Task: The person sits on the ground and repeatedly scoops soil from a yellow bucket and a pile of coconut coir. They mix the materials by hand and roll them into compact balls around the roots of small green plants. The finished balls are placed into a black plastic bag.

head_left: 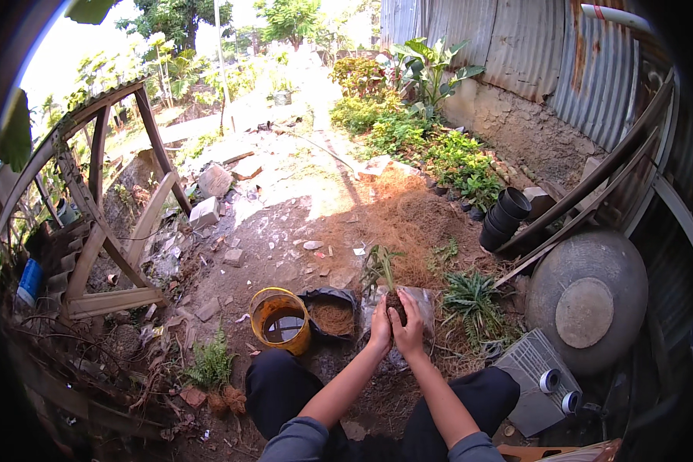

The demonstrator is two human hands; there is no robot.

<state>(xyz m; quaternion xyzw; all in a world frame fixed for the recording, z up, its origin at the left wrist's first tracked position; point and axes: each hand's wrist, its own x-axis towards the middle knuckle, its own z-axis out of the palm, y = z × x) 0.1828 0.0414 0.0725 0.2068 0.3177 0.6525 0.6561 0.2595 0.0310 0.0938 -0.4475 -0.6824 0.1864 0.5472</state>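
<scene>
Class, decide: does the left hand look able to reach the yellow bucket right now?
Probably yes: the yellow bucket stands near the left hand, with only a low black container between, though that hand is busy cupping the plant.

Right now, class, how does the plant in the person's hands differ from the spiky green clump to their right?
The held plant is upright between the left hand and right hand; the spiky clump spreads low on the ground. The held plant looks narrow and sparse; the spiky clump is wider and bushier. Both have green leaves.
</scene>
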